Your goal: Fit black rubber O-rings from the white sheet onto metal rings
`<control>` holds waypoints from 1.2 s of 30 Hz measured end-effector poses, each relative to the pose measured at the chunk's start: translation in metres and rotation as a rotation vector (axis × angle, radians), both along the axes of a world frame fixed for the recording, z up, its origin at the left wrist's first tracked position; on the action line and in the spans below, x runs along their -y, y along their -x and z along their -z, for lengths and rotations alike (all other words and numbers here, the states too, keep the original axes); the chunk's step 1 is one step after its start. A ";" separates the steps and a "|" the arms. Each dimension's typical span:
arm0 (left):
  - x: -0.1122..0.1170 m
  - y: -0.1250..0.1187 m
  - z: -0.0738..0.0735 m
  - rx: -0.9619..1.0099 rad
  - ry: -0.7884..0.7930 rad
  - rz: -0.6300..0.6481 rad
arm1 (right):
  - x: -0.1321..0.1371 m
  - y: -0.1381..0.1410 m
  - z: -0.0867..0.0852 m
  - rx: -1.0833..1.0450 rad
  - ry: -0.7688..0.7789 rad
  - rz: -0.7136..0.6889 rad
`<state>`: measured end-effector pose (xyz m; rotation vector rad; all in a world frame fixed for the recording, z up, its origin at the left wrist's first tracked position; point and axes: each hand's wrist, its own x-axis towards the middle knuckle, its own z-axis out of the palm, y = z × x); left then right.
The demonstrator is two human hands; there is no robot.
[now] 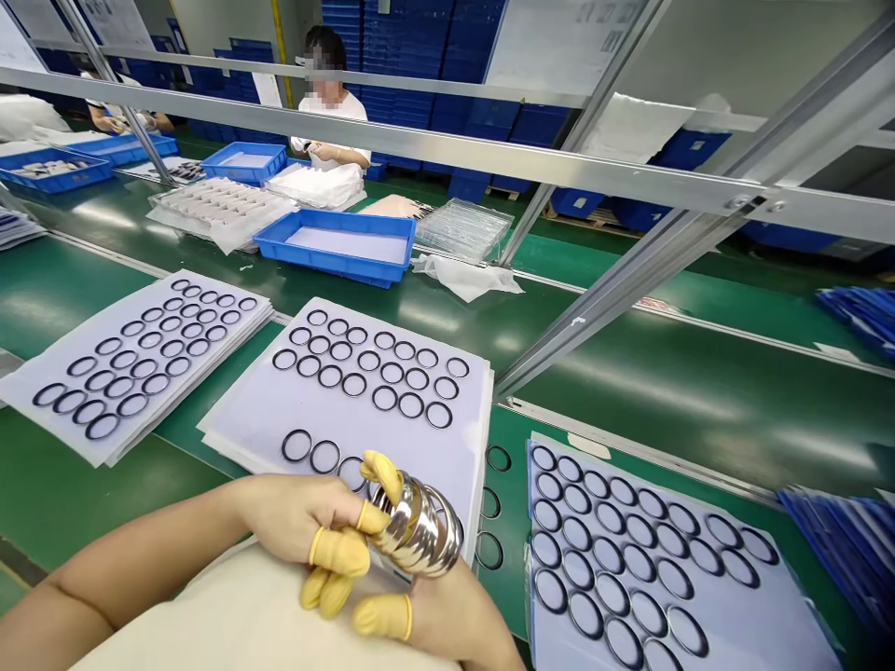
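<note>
Now, at six o'clock, I have shiny metal rings (423, 536) threaded over the bent fingers of my right hand (458, 606); my left hand (297, 522), fingers curled, touches their left end, pinching or not I cannot tell. Ring-covered sheets lie at nine (62, 360) and four o'clock.

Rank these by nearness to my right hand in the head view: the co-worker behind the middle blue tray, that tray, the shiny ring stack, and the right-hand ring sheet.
From your right hand:
1. Shiny ring stack: touching the hand.
2. Right-hand ring sheet: off to the right.
3. Middle blue tray: ahead, farther across.
4. Co-worker: beyond that tray.
</note>
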<state>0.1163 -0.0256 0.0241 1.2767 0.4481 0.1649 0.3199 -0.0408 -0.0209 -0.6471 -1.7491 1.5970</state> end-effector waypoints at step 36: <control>0.007 -0.026 0.020 -0.055 0.362 -0.542 | 0.028 -0.002 0.017 -0.145 0.229 0.084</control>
